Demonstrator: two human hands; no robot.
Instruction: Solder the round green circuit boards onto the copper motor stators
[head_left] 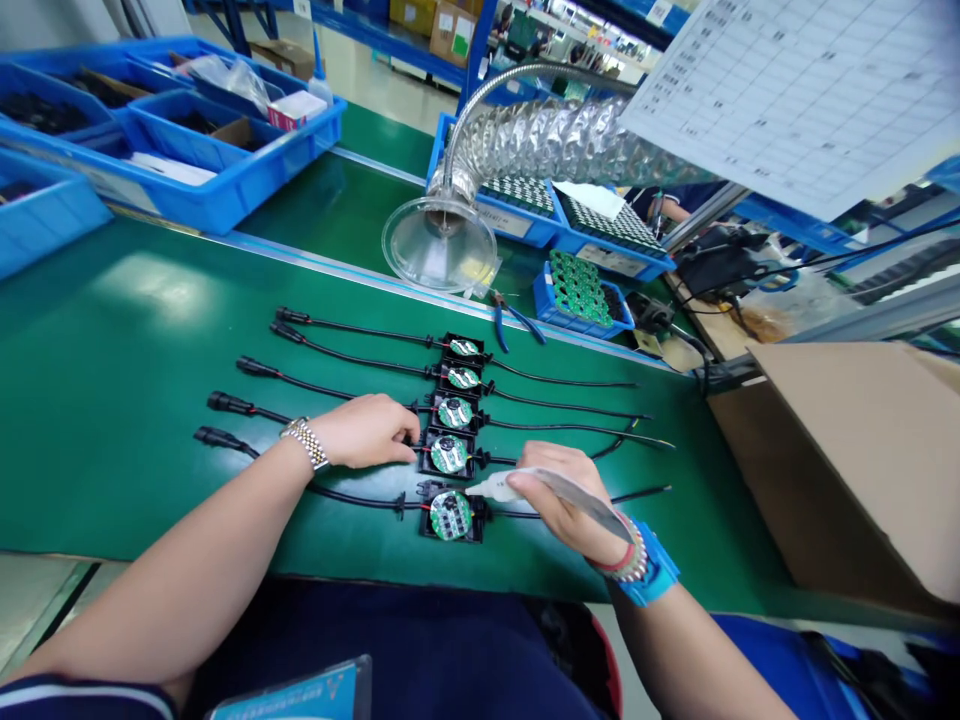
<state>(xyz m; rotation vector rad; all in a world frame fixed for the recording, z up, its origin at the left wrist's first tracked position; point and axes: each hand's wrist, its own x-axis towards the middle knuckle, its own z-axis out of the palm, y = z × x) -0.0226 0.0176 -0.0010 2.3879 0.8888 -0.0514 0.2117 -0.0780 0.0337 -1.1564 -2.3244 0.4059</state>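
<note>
Assembly bench, viewed from beside the worker. A long bench covered in green matting runs across the scene. A large brown cardboard box stands at its right end, and shallow blue plastic bins stand at the far left. At upper right, a white printed grid sheet hangs near a flexible silver foil duct. The duct ends in a clear plastic funnel hood carried on a metal gooseneck. Beyond the hood lie blue trays of small green circuit boards, and blue-handled pliers rest on the bench in front of them.

Centre: five black rectangular junction boxes lie in a column on the matting, each holding a round green circuit board. Black cables run out from both sides of each box and end at left in black plug connectors.

The left hand, wearing a metal link watch, rests palm down with its fingers loosely curled, just beside the fourth box, and has hold of nothing visible. The right hand, with a blue wrist strap, is closed around a silver squeeze tube with a white nozzle. The nozzle tip is just over the upper edge of the nearest box.
</note>
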